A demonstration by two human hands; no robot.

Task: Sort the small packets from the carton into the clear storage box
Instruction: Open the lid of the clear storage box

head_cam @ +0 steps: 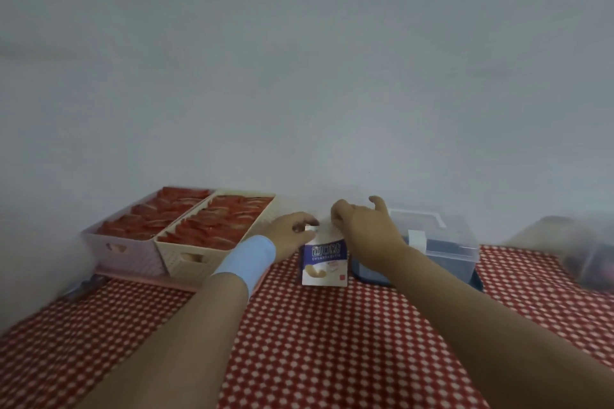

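A small white and purple carton [325, 262] stands upright on the red checked tablecloth [332, 342] near the wall. My left hand [292, 232], with a light blue band on the wrist, grips the carton's top left edge. My right hand [362, 226] pinches the top flap on the right side. Just right of the carton sits the clear storage box [442, 249] with its lid shut and a white latch; dark contents show through its wall. The inside of the carton is hidden.
Two baskets stand side by side at the back left, a pale pink one [126, 242] and a cream one [199, 252], both full of red packets. A blurred clear container [578, 249] sits at the far right. A plain wall rises right behind everything.
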